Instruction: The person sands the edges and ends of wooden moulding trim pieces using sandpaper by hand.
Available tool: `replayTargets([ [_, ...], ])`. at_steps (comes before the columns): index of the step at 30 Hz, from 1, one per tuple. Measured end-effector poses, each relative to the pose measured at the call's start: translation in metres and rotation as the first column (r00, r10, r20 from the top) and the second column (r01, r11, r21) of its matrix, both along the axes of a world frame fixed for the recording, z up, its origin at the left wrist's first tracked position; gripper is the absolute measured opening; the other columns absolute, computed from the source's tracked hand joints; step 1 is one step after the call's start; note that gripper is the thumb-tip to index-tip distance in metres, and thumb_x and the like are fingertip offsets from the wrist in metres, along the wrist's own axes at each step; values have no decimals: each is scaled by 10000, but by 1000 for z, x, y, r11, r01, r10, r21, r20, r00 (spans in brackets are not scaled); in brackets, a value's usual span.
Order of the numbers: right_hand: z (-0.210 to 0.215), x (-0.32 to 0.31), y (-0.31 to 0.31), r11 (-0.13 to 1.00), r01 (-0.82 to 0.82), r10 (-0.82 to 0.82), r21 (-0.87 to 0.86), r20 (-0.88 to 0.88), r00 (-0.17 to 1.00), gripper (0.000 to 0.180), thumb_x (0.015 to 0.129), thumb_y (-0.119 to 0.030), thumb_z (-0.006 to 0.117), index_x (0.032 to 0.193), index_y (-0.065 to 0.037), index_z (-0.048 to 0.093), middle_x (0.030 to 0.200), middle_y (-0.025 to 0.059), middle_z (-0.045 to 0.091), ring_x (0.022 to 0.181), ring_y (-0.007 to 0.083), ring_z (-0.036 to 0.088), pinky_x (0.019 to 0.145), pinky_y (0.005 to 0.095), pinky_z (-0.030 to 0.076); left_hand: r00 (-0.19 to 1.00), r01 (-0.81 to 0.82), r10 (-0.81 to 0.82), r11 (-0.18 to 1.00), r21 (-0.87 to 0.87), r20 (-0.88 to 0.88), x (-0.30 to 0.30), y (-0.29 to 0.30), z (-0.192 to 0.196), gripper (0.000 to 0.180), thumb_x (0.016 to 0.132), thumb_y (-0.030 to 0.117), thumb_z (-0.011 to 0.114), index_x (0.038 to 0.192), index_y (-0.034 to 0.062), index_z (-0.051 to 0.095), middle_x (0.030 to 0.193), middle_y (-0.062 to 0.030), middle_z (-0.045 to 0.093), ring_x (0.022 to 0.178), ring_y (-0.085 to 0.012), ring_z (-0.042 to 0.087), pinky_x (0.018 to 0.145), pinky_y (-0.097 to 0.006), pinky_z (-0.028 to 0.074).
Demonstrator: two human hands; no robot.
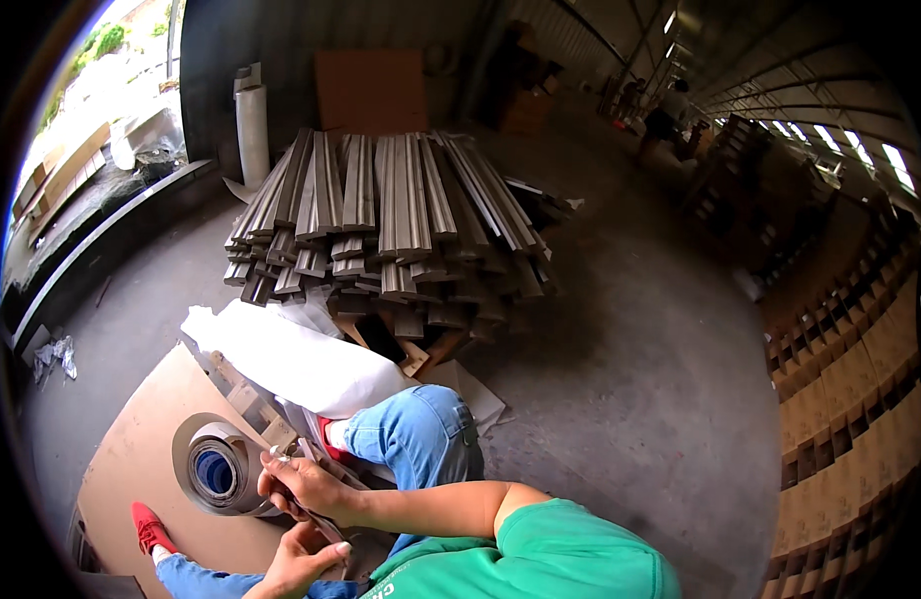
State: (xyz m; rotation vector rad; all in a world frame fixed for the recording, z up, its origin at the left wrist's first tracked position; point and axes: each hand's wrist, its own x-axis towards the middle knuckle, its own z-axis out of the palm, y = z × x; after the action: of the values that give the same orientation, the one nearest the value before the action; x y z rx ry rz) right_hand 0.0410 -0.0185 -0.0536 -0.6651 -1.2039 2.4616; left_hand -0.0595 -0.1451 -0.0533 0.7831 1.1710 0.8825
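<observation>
The right hand (312, 487) has its fingers closed around the upper part of a thin brownish strip (326, 527), and the left hand (299, 563) pinches the lower end between thumb and fingers; the strip slants between them, above the person's lap, and any marking on it is too small to tell. A scrap of white shows at the right fingertips. Just beside the right hand, to its left, a wound roll (245, 479) with a blue core (214, 471) sits on a brown sheet (131, 429); pale marks on the core are too small to read. White lettering crosses the front of the green shirt (580, 549), partly cut off by the lower edge. Below the blue jeans (420, 429) are red shoes (150, 527). Beyond the knee lies white wrapping (301, 354), a dark flat rectangle (379, 337) near its far end, and behind that a large stack of grey profiled lengths (405, 205). A white roll (252, 135) stands upright behind them, near a leaning reddish-brown board (370, 90). Far right, rows of brown cartons (848, 389) carry faint dark print, illegible from here.
</observation>
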Motion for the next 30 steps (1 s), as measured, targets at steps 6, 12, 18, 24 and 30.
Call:
replayTargets([
  [6,-40,17,21,751,262,-247,606,-110,963,289,1032,-241,463,966,-9,621,821,28,613,813,106,574,778,258,474,991,-66,50,988,-139,-120,-6,-5,15,130,820,93,771,890,30,681,768,18,662,641,-44,563,611,-201,465],
  [12,-67,54,4,768,-142,-63,624,295,953,219,953,-196,561,951,6,644,789,198,661,742,356,664,660,402,507,962,-273,270,955,-118,-39,-17,-18,18,200,798,41,767,964,2,663,832,-14,678,724,-60,609,666,-219,509],
  [18,-124,64,-15,921,-124,-14,368,351,936,200,976,-194,559,968,-12,642,619,29,565,520,130,534,499,287,428,442,378,-331,912,-162,-833,-21,-43,4,286,772,275,755,941,61,668,764,-154,682,682,-321,673,637,-422,527],
  [24,-121,71,8,921,246,-156,-302,291,944,217,988,-212,558,1082,-19,588,582,-65,393,466,46,354,451,205,330,367,354,-373,903,-242,-852,-34,-61,-3,291,745,334,735,837,76,638,706,-157,651,686,-367,645,635,-468,507],
  [30,-51,78,24,-39,-701,260,712,685,681,818,649,-155,834,1383,-217,479,1431,227,330,1236,359,429,965,428,446,554,280,-367,928,-248,-747,-40,-71,-2,376,758,408,750,846,66,623,690,-157,642,676,-368,639,621,-460,500],
])
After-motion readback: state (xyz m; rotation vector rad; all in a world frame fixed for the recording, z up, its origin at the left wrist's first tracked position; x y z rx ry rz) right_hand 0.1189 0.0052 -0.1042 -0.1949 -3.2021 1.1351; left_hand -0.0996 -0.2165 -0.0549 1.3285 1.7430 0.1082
